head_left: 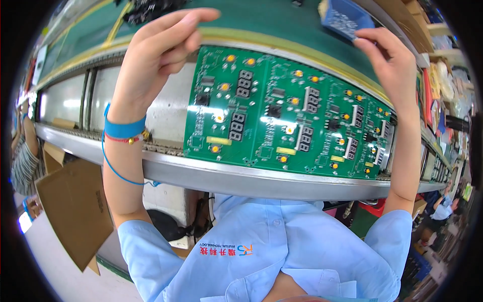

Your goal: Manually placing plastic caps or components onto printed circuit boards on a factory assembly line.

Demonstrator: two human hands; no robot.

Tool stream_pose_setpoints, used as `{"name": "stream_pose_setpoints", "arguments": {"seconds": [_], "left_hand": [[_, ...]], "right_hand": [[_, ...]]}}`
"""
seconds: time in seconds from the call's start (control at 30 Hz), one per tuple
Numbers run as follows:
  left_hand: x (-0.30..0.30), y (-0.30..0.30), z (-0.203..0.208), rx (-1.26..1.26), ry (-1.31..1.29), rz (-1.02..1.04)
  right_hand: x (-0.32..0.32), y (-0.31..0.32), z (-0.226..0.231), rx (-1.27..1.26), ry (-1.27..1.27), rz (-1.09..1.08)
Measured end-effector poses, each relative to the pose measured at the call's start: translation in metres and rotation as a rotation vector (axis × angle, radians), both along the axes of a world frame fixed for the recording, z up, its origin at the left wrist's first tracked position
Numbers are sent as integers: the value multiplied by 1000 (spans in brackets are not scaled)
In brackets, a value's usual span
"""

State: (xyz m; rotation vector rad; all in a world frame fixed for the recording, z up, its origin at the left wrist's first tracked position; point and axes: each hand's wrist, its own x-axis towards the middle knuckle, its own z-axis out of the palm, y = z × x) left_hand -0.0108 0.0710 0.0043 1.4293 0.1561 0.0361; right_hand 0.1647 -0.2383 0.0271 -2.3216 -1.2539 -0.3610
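A long green circuit board panel (292, 116) lies across the metal rails of a conveyor line (226, 176). It carries several black digit displays and small yellow buttons. My left hand (156, 55) hovers above the panel's upper left corner with its fingers loosely spread and nothing seen in them. A blue wrist strap (123, 128) with a coiled cord is on that wrist. My right hand (390, 63) reaches past the panel's far right end, with its fingertips at the rim of a blue parts bin (347, 17). Whether those fingers pinch a part is hidden.
A green belt (251, 20) runs beyond the panel, with a pile of black parts (148, 10) on it. A cardboard box (75, 206) stands at the lower left. Another person's striped sleeve (22, 166) shows at the left edge. More people (443, 209) work at the right, beside crowded shelves (437, 85).
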Motion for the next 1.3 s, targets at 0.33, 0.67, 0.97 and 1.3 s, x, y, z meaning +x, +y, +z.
{"name": "stream_pose_setpoints", "arguments": {"seconds": [0.33,0.67,0.97,1.3], "left_hand": [[25,-24,4,-175,23,33],[183,-171,7,824,-330,4],[187,-142,-7,1222,-635,222],[155,-47,-43,1546,-225,258]], "right_hand": [[95,-204,-93,-173,-96,-479],[71,-186,-81,8,-133,-299],[66,-184,-70,252,116,-258],[79,-190,-83,295,204,-250]]}}
